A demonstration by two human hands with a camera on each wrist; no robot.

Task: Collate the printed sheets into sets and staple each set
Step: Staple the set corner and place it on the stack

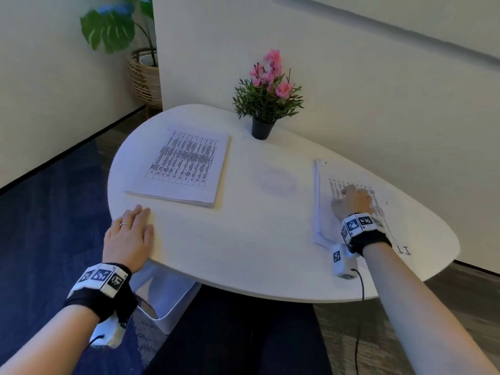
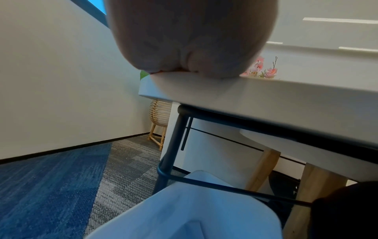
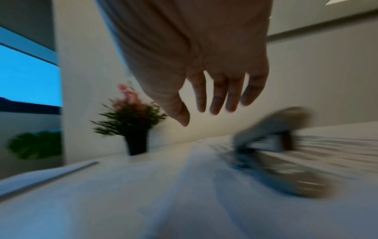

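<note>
A stack of printed sheets [image 1: 184,166] lies on the far left of the white table [image 1: 257,239]. A second stack [image 1: 323,185] lies at the right, its left edge lifted slightly. My right hand [image 1: 351,201] is over this right stack. In the right wrist view its fingers [image 3: 212,100] are spread and straight, holding nothing, just above and left of a blurred grey stapler [image 3: 276,145] that sits on the sheets. The stapler is hidden in the head view. My left hand [image 1: 132,231] lies flat on the table's near left edge, palm [image 2: 190,40] resting on the rim.
A potted pink flower [image 1: 266,98] stands at the back of the table against the wall. A white bin [image 1: 165,299] sits under the table's near left edge. A large plant in a wicker basket [image 1: 143,74] stands on the floor at the far left.
</note>
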